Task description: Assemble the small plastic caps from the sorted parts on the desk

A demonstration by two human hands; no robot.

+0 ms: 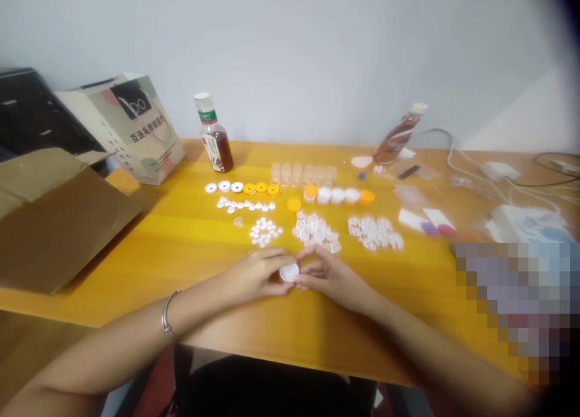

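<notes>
I saw my left hand (254, 276) and my right hand (328, 276) meet just below the centre of the frame, low over the yellow desk (181, 235). Both hands pinched 1 small white round cap (289, 272) between their fingertips, fingers drawn in narrow around it. I could not tell whether a second piece sat under the cap, since the fingers covered its edges. A thin bracelet (167, 313) ringed my left wrist.

Above the hands, in mid-frame, lay 4 loose heaps of tiny white parts (317, 231), too small and blurred for me to make out their shapes. Further up ran a row of white and orange discs (242, 188), then a row of clear little tubes (303, 174), and a line of white and orange caps (338, 195).

A brown drink bottle (214, 133) stood upright at upper centre-left; a 2nd bottle (399, 136) leaned at upper centre-right. A printed paper bag (131, 127) and a cardboard box (54, 217), cut off by the edge, filled the left side. At right, white cables (466, 163) trailed across the desk, and a pixelated block hid the lower right.
</notes>
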